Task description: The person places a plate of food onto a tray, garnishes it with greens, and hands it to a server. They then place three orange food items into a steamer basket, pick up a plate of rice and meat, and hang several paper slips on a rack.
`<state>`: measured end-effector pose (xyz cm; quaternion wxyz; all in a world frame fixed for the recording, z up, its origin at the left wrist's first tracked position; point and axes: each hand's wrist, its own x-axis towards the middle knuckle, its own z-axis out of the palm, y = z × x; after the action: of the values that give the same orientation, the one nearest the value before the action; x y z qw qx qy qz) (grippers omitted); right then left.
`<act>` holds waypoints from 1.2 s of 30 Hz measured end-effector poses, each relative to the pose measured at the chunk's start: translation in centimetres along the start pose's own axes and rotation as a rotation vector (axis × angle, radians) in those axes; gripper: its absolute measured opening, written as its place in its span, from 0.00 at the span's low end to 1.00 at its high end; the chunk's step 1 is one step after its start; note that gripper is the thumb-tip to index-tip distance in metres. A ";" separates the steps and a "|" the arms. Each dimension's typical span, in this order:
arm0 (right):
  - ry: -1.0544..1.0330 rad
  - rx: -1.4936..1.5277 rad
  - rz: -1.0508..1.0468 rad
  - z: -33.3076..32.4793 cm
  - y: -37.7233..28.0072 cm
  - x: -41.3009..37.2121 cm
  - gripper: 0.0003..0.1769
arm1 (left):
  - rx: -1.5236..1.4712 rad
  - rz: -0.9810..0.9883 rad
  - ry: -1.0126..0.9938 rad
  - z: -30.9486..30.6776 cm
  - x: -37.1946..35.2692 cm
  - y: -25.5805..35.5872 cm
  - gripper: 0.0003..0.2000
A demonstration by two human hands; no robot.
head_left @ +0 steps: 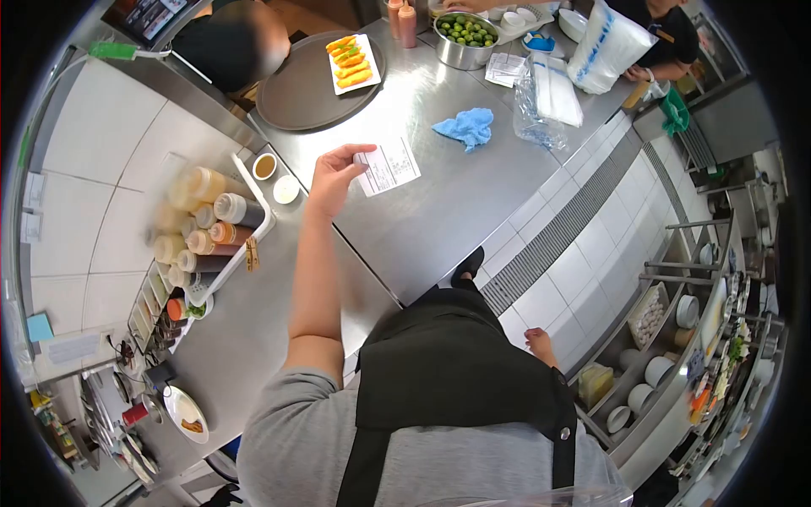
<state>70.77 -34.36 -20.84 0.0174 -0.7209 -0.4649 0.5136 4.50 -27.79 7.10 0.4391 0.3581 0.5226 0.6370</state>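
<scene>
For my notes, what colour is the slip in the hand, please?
The slip is white, dark-printed; see head view.

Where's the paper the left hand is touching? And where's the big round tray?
Paper [393, 170]: head view, middle of its printed face.
Round tray [311, 89]: head view, on its bare surface.

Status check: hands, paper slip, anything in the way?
Left hand pinching printed slip by its edge. Right hand low beside apron, away from slip. Crumpled blue cloth on counter, apart from slip, not blocking it.

Bright overhead-looking light | white glare on surface [422, 224] | fisheye bending, black corners | rear bottles [207, 183] blurred
</scene>
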 end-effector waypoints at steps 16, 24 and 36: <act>-0.096 -0.526 -0.511 1.7 15.7 6.0 0.10 | 0.101 -0.438 -0.766 2.2 5.8 3.8 0.18; -0.027 -0.021 -0.047 1.2 3.1 -2.8 0.09 | 0.150 -0.477 -0.872 3.9 6.3 4.6 0.16; -0.026 0.010 0.016 2.7 2.1 -2.7 0.07 | 0.196 -0.567 -0.821 5.9 5.6 5.4 0.15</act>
<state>69.96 -38.66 -21.21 0.0110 -0.7180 -0.4566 0.5253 6.90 -20.83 13.49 0.7282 0.4628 0.4409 0.2472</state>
